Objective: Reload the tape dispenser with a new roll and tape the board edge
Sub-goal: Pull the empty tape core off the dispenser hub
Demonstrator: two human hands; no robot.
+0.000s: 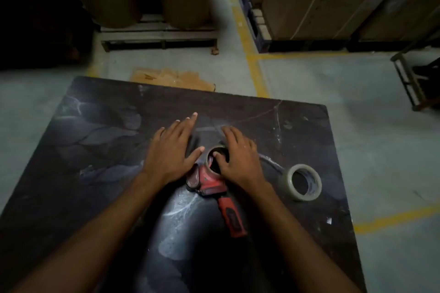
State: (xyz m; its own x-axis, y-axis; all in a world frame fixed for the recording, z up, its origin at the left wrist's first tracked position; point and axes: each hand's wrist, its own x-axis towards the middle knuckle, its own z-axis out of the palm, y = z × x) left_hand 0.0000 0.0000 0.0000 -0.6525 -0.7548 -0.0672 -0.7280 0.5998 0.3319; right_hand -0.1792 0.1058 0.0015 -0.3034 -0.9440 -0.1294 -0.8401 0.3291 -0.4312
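My left hand [172,150] lies flat and spread on the dark board [95,150], holding nothing, its thumb just beside the tape dispenser [212,183]. My right hand [240,157] closes on the roll core [214,150] seated in the dispenser's head, thumb hooked inside the ring. If I pull at a slant, the core could jam on its hub, or the unpinned dispenser could skid. The dispenser lies mid-board, its long axis running from the head under my hands to the red handle [232,217], which points back toward me and slightly right. The new roll [301,182] lies flat, near my right wrist.
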